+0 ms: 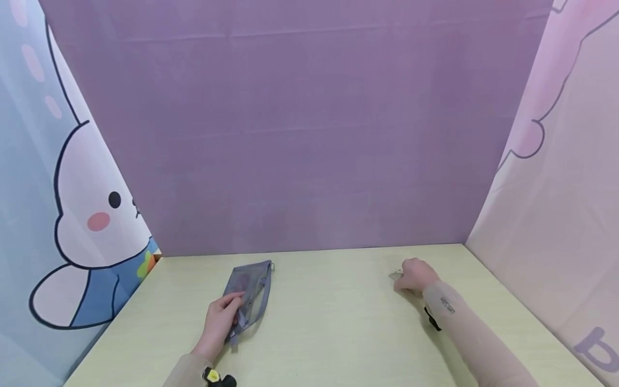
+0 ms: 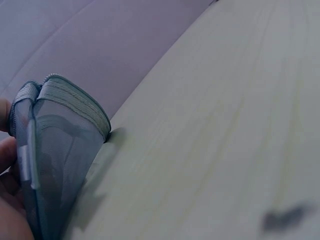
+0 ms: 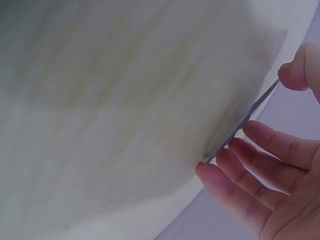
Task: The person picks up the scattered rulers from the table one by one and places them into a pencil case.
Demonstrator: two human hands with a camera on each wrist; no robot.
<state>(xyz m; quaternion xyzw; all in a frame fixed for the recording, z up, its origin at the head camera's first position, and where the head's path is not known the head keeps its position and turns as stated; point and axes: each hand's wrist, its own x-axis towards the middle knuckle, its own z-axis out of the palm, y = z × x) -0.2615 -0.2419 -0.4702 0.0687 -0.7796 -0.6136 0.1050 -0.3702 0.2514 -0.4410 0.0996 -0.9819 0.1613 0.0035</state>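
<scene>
A grey-blue mesh zip pouch (image 1: 251, 287) is partly raised off the left part of the table. My left hand (image 1: 220, 322) pinches its near left side. In the left wrist view the pouch (image 2: 65, 150) shows a zipped, banded edge, and the mouth looks slightly parted; whatever lies inside cannot be told. Farther right, my right hand (image 1: 419, 275) holds a small, thin, flat item (image 1: 396, 275) low over the table. From the right wrist this grey item (image 3: 235, 131) appears edge-on, between the thumb and several fingertips. Its kind is not clear.
The pale wood-grain table (image 1: 333, 322) runs back to a purple panel (image 1: 314, 134). A cartoon-printed curtain (image 1: 96, 177) flanks the left side, and a pale pink printed curtain (image 1: 556, 226) the right.
</scene>
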